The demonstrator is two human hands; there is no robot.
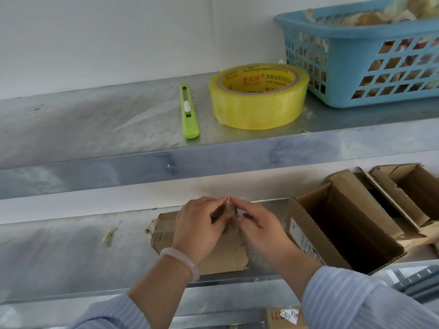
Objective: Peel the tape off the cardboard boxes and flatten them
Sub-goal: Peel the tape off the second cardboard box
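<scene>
A: Log, big to small. Shelving?

B: Upper shelf (pixel 95 129), grey metal, spanning the far side. Lower shelf (pixel 59 245) below it, nearer.

A: On the upper one?

B: Blue basket (pixel 356 27) far right, packed with crumpled tape scraps. Yellow tape roll (pixel 256 105) lying flat just left of it. Green utility knife (pixel 188 112) left of the roll, apart from it.

A: Cardboard?

B: Open boxes (pixel 306 233) at right on the lower shelf, side by side, flaps up. Flattened box (pixel 225 255) at centre of the lower shelf, lying flat, clear tape along its left edge.

A: Hands?

B: Left hand (pixel 199 231) and right hand (pixel 261 231) together above the flattened box, fingertips touching, both pinching a clear strip of peeled tape (pixel 231 210) between them. Lower end of the strip hidden behind fingers; cannot tell whether attached to the cardboard.

A: Smaller items?

B: Pale bracelet (pixel 180 260) on the left wrist. Tape scrap (pixel 108 236) on the lower shelf, well left of the flattened box.
</scene>
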